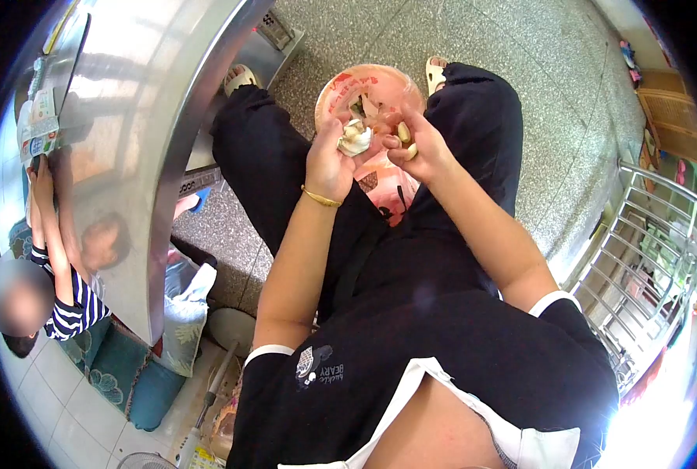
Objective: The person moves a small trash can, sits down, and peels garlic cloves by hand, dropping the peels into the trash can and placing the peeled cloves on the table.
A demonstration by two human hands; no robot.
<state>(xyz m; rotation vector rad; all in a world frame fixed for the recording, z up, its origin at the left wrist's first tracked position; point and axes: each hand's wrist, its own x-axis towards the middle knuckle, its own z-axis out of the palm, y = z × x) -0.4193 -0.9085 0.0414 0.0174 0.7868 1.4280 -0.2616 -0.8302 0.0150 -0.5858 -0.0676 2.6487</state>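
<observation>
My left hand (331, 166) is closed round a partly peeled garlic bulb (355, 138), its white papery skin showing at the fingertips. Several pale garlic cloves (405, 134) sit among the bent fingers of my right hand (427, 153). Both hands hover close together over a bin lined with a pink printed plastic bag (370, 76), which stands on the floor between my legs. Scraps of peel (369, 106) lie inside the bag. Part of the bag's near side is hidden behind my hands.
To the left stands a shiny metal table (141, 102); another person in a striped sleeve (79, 313) reaches over it toward a carton (39, 129). A metal rack (638, 266) is at the right. Speckled floor (552, 148) surrounds the bin.
</observation>
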